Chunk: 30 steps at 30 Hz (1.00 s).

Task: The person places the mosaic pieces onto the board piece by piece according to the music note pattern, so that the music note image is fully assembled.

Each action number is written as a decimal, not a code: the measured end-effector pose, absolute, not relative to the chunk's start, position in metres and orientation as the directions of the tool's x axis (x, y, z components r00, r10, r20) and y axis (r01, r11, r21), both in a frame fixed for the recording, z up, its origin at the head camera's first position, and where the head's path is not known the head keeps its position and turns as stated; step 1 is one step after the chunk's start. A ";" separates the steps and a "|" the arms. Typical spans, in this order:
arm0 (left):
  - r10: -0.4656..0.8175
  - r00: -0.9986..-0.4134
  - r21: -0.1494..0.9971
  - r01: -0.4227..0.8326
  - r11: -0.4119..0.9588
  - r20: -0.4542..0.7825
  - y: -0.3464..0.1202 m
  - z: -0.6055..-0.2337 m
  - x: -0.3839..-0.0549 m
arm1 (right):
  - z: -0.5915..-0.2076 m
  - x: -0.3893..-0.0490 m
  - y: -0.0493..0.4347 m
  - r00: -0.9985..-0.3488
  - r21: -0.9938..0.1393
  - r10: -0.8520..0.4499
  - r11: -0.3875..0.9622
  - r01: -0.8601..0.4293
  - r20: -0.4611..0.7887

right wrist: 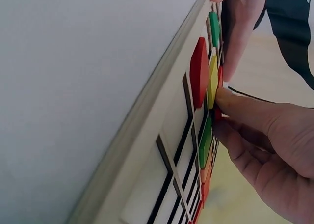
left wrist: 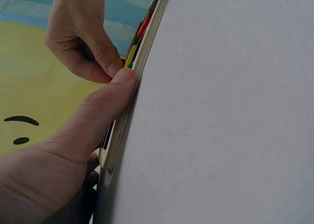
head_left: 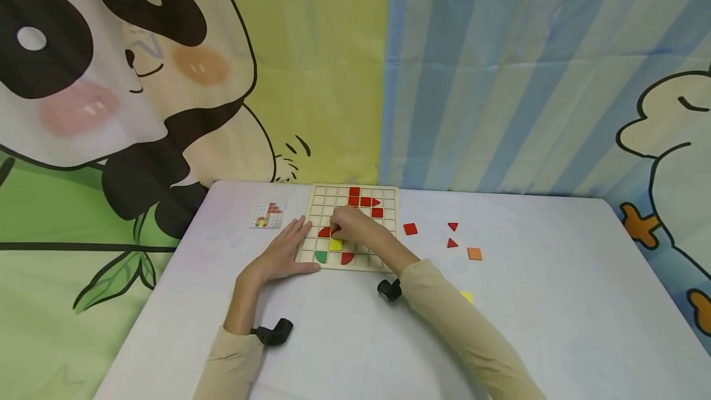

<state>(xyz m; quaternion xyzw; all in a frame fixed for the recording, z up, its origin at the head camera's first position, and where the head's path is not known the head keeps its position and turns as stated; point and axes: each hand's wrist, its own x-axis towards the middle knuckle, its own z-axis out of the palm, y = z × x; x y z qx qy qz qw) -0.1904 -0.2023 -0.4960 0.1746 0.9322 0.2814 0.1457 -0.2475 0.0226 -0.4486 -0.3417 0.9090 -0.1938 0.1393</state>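
A wooden grid board [head_left: 366, 262] lies at the table's far side, with red, yellow and green pieces in its squares. My right hand [head_left: 355, 225] is over the board's middle; its thumb and fingertips pinch a small red piece [right wrist: 218, 114] beside the yellow square [head_left: 336, 245]. My left hand [head_left: 286, 254] steadies the board's near left corner, fingers straight along the left edge and thumb at the front edge. Near that thumb sit a green quarter-round piece [head_left: 321, 257] and a red quarter-round piece [head_left: 347, 258]. In the right wrist view, a green piece [right wrist: 205, 143] lies just below the pinching fingertips.
A pattern card [head_left: 268, 215] lies left of the board. To its right are a loose red square [head_left: 410, 229], two red triangles [head_left: 452, 243] and an orange square [head_left: 474, 254]. A yellow piece [head_left: 468, 296] shows partly behind the right sleeve. A printed curtain hangs behind the table.
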 end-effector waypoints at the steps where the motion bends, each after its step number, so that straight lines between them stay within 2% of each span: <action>1: 0.408 -0.897 0.576 0.245 0.780 -0.172 -0.203 -0.496 -0.190 | -0.448 -0.248 0.022 -0.720 -0.440 -0.683 0.687 -0.578 -0.122; 8: 0.402 -0.898 0.574 0.236 0.784 -0.179 -0.205 -0.493 -0.188 | -0.441 -0.244 0.025 -0.662 -0.372 -0.741 0.650 -0.662 -0.116; 12: 0.395 -0.900 0.574 0.226 0.787 -0.187 -0.206 -0.492 -0.187 | -0.432 -0.233 0.039 -0.680 -0.413 -0.729 0.644 -0.644 -0.076; 17: 0.395 -0.899 0.583 0.220 0.782 -0.190 -0.202 -0.491 -0.187 | -0.416 -0.197 0.081 -0.715 -0.488 -0.696 0.604 -0.630 0.062; 20: 0.396 -0.897 0.579 0.221 0.784 -0.194 -0.199 -0.491 -0.188 | -0.408 -0.171 0.114 -0.724 -0.491 -0.674 0.586 -0.645 0.147; 25: 0.388 -0.899 0.564 0.217 0.797 -0.203 -0.201 -0.493 -0.188 | -0.398 -0.143 0.152 -0.733 -0.438 -0.629 0.600 -0.669 0.258; 30: 0.388 -0.903 0.571 0.223 0.790 -0.184 -0.204 -0.494 -0.188 | -0.388 -0.138 0.168 -0.721 -0.395 -0.601 0.604 -0.692 0.345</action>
